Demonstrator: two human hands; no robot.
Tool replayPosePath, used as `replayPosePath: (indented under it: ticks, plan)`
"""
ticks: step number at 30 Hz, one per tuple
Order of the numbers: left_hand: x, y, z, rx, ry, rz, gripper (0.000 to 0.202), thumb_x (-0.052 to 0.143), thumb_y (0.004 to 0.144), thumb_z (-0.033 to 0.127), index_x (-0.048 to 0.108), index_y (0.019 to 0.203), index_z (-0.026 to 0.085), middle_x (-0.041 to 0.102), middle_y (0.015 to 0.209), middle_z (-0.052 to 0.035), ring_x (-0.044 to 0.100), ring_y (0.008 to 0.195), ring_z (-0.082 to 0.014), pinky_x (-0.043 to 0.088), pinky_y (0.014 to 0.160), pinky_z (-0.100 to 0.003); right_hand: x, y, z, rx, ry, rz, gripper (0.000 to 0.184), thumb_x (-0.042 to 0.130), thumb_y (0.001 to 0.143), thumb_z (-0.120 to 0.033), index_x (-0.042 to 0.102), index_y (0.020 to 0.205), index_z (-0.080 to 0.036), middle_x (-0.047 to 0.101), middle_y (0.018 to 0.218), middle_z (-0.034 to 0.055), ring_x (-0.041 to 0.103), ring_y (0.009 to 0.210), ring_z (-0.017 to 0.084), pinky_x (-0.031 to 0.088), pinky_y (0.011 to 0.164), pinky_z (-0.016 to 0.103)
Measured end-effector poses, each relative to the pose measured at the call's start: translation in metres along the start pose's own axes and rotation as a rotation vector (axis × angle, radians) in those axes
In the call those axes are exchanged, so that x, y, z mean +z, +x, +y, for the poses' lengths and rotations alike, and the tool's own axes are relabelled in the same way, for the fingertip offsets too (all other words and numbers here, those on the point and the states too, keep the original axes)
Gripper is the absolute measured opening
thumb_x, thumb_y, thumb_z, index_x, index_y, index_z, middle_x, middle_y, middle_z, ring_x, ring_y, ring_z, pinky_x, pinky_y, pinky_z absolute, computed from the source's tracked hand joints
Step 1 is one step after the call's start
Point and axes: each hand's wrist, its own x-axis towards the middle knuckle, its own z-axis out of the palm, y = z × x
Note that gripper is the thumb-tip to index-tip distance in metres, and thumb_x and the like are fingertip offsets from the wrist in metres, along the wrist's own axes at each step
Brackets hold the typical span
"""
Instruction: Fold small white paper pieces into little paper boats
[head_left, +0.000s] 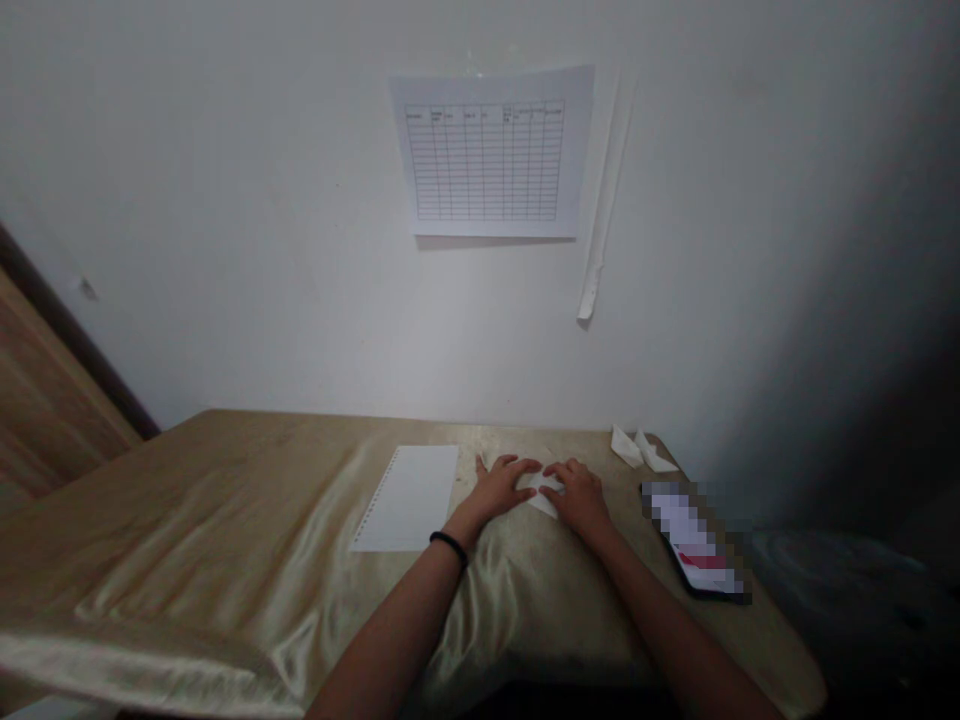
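Both my hands rest on a small white folded paper [545,494] on a table covered with a shiny beige cloth [247,510]. My left hand [501,489], with a black band at the wrist, lies flat with fingers stretched toward the paper's left part. My right hand [581,495] presses on the paper's right part with curled fingers. Most of the paper is hidden under the hands.
A white sheet with punched edge holes [409,497] lies left of my hands. Two small folded white paper pieces [637,449] sit at the table's far right corner. A phone [697,540] lies at the right edge. A printed grid sheet [491,152] hangs on the wall.
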Motion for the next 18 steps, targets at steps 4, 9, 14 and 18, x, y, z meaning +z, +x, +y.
replayPosePath:
  ticks: [4, 9, 14, 18]
  plan:
    - [-0.002, -0.001, 0.003, 0.000, -0.025, 0.019, 0.042, 0.066, 0.090, 0.043, 0.056, 0.131, 0.040, 0.062, 0.140, -0.0001, 0.038, 0.142, -0.0302, -0.011, 0.110, -0.080, -0.003, 0.000, 0.000, 0.035, -0.018, 0.010, 0.018, 0.072, 0.083, -0.033, 0.074, 0.101, -0.034, 0.061, 0.107, 0.0036, 0.053, 0.109, 0.024, 0.036, 0.097, 0.036]
    - [-0.003, -0.001, 0.005, 0.016, -0.050, 0.004, 0.050, 0.071, 0.084, 0.049, 0.057, 0.131, 0.040, 0.061, 0.141, 0.0008, 0.037, 0.143, -0.0334, -0.011, 0.109, -0.081, -0.005, 0.003, 0.008, 0.086, -0.027, 0.026, 0.015, 0.073, 0.083, -0.031, 0.077, 0.097, -0.035, 0.061, 0.109, 0.0042, 0.052, 0.110, 0.025, 0.035, 0.097, 0.037]
    - [-0.004, -0.001, 0.004, 0.015, -0.035, -0.008, 0.051, 0.071, 0.083, 0.050, 0.056, 0.131, 0.042, 0.061, 0.141, 0.0016, 0.036, 0.144, -0.0337, -0.012, 0.107, -0.082, -0.006, 0.004, 0.012, 0.102, -0.016, 0.029, 0.012, 0.075, 0.081, -0.034, 0.078, 0.093, -0.036, 0.061, 0.106, 0.0036, 0.053, 0.109, 0.024, 0.035, 0.097, 0.036]
    - [-0.004, 0.000, 0.002, -0.003, -0.008, -0.051, 0.047, 0.064, 0.088, 0.048, 0.055, 0.134, 0.044, 0.057, 0.145, 0.0027, 0.034, 0.146, -0.0329, -0.011, 0.108, -0.081, -0.007, 0.003, 0.012, 0.106, 0.007, 0.034, 0.011, 0.075, 0.081, -0.035, 0.079, 0.091, -0.035, 0.062, 0.104, 0.0035, 0.054, 0.107, 0.023, 0.036, 0.096, 0.035]
